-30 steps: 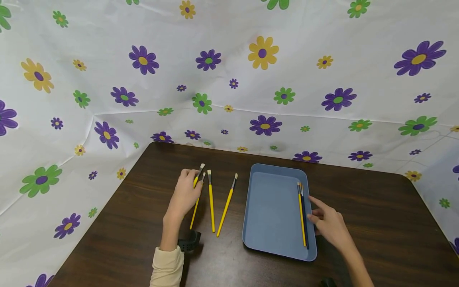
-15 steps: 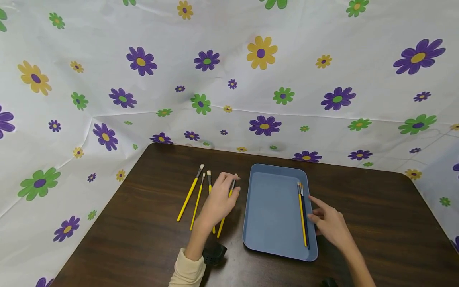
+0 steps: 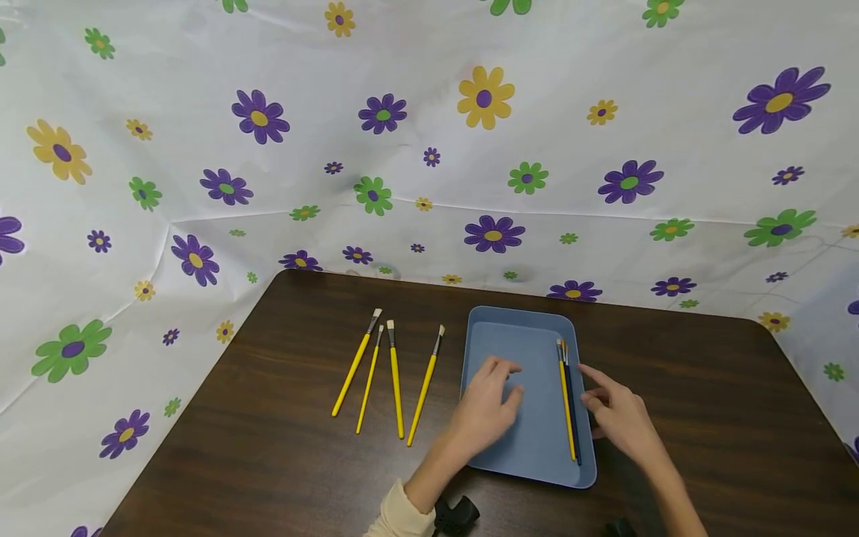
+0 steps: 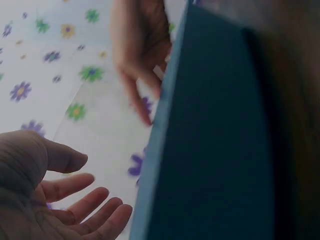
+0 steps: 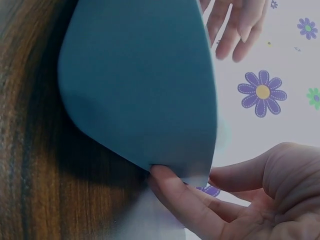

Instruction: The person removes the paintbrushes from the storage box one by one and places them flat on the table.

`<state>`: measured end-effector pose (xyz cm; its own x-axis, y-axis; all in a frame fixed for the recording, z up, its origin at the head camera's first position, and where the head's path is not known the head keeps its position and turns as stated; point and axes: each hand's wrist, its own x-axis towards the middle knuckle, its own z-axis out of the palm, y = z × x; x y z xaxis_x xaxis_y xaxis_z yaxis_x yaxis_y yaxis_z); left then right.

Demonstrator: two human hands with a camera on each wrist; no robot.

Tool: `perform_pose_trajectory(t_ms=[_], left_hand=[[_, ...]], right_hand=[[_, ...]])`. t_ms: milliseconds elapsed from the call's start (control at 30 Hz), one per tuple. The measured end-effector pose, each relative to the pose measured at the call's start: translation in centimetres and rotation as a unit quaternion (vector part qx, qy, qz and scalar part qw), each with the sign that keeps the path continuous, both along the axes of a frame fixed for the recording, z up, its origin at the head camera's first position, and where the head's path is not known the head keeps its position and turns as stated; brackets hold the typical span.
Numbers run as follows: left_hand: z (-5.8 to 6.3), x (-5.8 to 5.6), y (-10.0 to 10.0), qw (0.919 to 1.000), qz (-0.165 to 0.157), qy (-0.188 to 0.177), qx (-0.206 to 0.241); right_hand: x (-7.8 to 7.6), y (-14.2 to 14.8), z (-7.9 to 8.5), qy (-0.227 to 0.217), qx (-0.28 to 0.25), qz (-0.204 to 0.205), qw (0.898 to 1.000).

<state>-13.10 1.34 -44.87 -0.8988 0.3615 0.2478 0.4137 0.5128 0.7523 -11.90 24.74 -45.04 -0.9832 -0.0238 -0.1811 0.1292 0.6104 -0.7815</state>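
1. Loosely spread, the fingers and thumb of the left hand (image 3: 485, 406) hold nothing; the hand hovers over the left half of the blue-grey tray (image 3: 540, 373), its palm facing down.
2. At the tray's right wall, the right hand (image 3: 620, 421) touches the side with fingertips and has its thumb at the rim; whether the two pinch the wall, I cannot tell.
3. Inside the tray, along its right side, lie a yellow-handled brush (image 3: 567, 403) and, just right of it, a dark-handled brush (image 3: 573, 403), bristles toward the far end.
4. On the table (image 3: 268, 440), left of the tray, four more yellow-handled brushes lie apart from one another, bristles far, handle ends near: the leftmost brush (image 3: 352, 373), a thinner second brush (image 3: 369, 382), a third brush (image 3: 397, 388) and a fourth brush (image 3: 424, 391) nearest the tray.
5. Below the left hand, at the near edge of view, are a beige sleeve (image 3: 403, 514) and a black wrist device (image 3: 458, 516).
6. Beyond the table's far edge hangs a white flowered sheet (image 3: 403, 45).
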Motion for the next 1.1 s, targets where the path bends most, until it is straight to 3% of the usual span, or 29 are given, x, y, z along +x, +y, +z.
perform_pose_trajectory(t_ms=[267,567,767,933,1100], left_hand=[[-0.7,1.0,3.0,0.9985,-0.021,-0.047,-0.018],[-2.3,1.3,4.8,0.9955,-0.033,-0.08,-0.039],[-2.5,1.2,6.1,0.9942,-0.028,-0.102,-0.019],[-2.7,1.0,7.1,0.9903,-0.002,-0.138,0.02],[-2.8,0.7,7.5,0.9872,0.012,-0.148,0.059]], right_hand=[[0.1,-0.1,0.0,0.004,-0.001,-0.002,1.0],[-0.1,-0.1,0.0,0.004,0.0,-0.004,1.0],[0.0,0.0,-0.1,0.001,-0.01,-0.007,1.0],[0.1,0.0,-0.1,0.004,-0.015,-0.004,1.0],[0.1,0.1,-0.1,0.007,-0.018,-0.002,1.0]])
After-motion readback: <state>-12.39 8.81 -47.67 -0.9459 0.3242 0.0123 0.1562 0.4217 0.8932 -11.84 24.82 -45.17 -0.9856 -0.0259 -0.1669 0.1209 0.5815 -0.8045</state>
